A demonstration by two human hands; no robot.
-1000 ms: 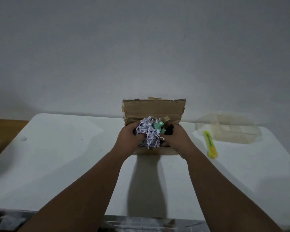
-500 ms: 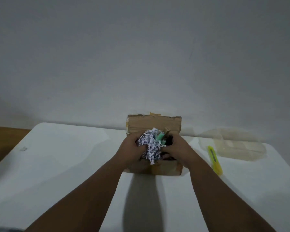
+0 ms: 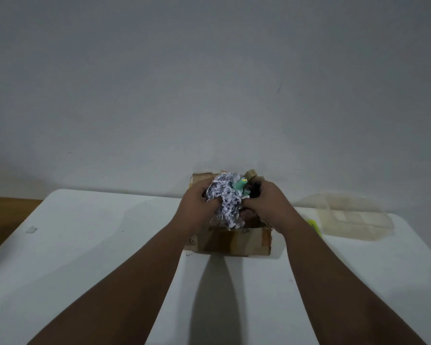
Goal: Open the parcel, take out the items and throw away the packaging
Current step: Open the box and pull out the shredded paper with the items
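Both hands are bunched over the open cardboard box (image 3: pixel 230 241) at the desk's (image 3: pixel 90 245) far edge, by the wall. Left hand (image 3: pixel 197 207) fingers are clamped on shredded paper (image 3: pixel 225 202); right hand (image 3: pixel 271 207) grips a dark item beside a green tube (image 3: pixel 240 188). Clear tray (image 3: pixel 353 220) sits right, plenty of bare desk left.

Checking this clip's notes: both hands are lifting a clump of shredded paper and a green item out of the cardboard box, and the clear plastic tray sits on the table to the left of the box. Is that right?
Not quite. In the head view the clear plastic tray sits to the right of the cardboard box, not the left. The rest holds: left hand and right hand grip the shredded paper and green item above the box.
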